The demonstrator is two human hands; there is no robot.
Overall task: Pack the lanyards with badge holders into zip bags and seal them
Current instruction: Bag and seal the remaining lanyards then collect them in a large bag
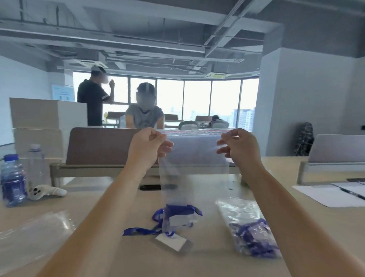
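Note:
I hold a clear zip bag upright in the air by its top edge. My left hand pinches the top left corner and my right hand pinches the top right corner. A blue lanyard with a badge holder hangs in the bottom of the bag. Beneath it on the table lies another blue lanyard with a clear badge holder. To the right lies a filled zip bag with blue lanyards inside.
Two water bottles and a white controller stand at the left. Clear empty bags lie at the near left. Papers and a pen sit at the right. A desk divider stands behind, with two people beyond it.

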